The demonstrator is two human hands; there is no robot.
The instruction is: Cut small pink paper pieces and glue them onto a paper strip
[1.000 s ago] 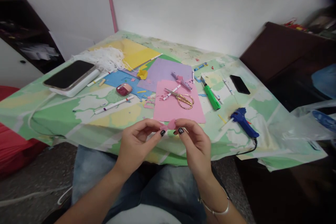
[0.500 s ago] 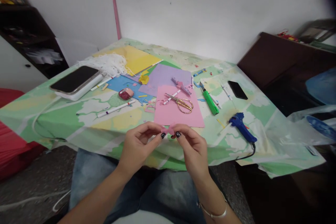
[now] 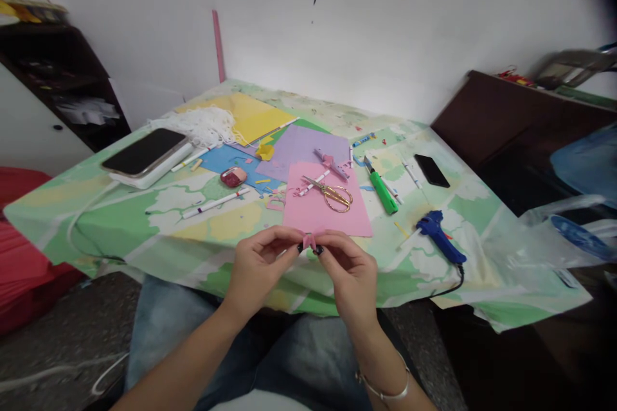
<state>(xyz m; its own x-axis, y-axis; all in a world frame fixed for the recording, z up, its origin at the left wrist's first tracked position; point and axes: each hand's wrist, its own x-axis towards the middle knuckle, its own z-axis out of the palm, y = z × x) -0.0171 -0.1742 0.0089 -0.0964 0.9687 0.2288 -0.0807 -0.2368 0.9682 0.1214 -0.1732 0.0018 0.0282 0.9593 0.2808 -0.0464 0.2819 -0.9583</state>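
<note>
Between my two hands, just over the table's front edge, is a small piece of pink foam or paper (image 3: 309, 241), pinched in at the middle like a bow. My left hand (image 3: 263, 264) grips its left end between thumb and fingers. Its right end is pinched by my right hand (image 3: 349, 270). Behind the fingertips lies a pink sheet (image 3: 313, 215), with gold-handled scissors (image 3: 332, 193) on it. A purple roll with a pink bow (image 3: 331, 164) rests at that sheet's upper edge.
On the right are a green utility knife (image 3: 383, 191), a blue glue gun (image 3: 441, 236) and a black phone (image 3: 432, 170). To the left sit another phone (image 3: 144, 152) on a white box, white yarn (image 3: 200, 125), a red case (image 3: 234, 176) and a marker (image 3: 214, 203).
My fingertips have come closer together, and the pink piece is squeezed narrower and more folded. The camera view has shifted slightly.
</note>
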